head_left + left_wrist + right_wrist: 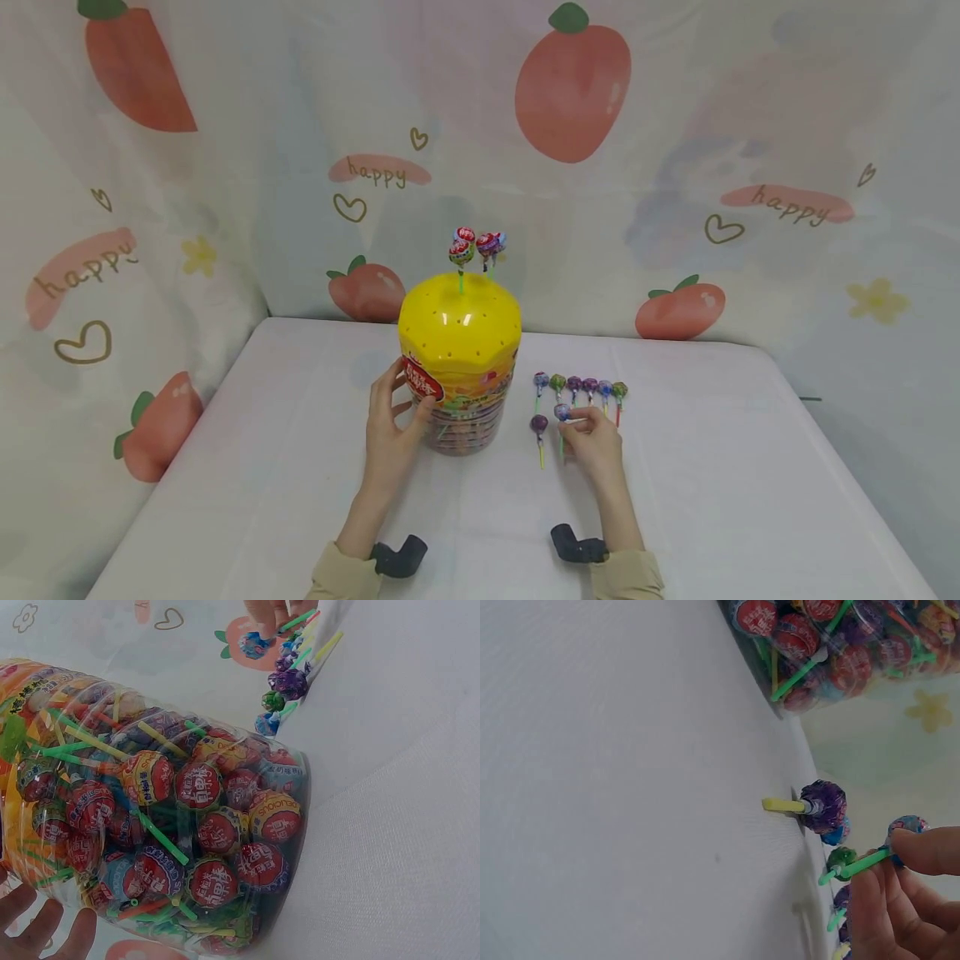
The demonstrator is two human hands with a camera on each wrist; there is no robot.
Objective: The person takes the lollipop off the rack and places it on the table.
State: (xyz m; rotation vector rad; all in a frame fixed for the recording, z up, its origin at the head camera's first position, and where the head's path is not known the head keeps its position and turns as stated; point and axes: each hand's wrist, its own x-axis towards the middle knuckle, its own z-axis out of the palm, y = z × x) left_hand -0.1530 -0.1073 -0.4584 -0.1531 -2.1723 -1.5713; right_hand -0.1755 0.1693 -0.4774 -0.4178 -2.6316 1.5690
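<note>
A clear ribbed jar [467,427] of lollipops with a yellow domed lid [457,333] stands upright on the table. My left hand [393,437] holds its left side, thumb toward the front and fingers round the flank. Between thumb and fingers my right hand [598,450] pinches a blue-wrapped lollipop [907,823] by its green stick, just under the candy. To the left of that hand lies a purple lollipop [539,424] on a yellow stick. Behind it runs a row of several lollipops [575,384], their sticks partly hidden by my right hand.
Several lollipops [462,250] stick up from small holes in the back part of the lid. White cloth covers the table [697,467]. A printed curtain [465,100] with fruit pictures hangs behind and at the sides. Each wrist wears a black mount [401,557].
</note>
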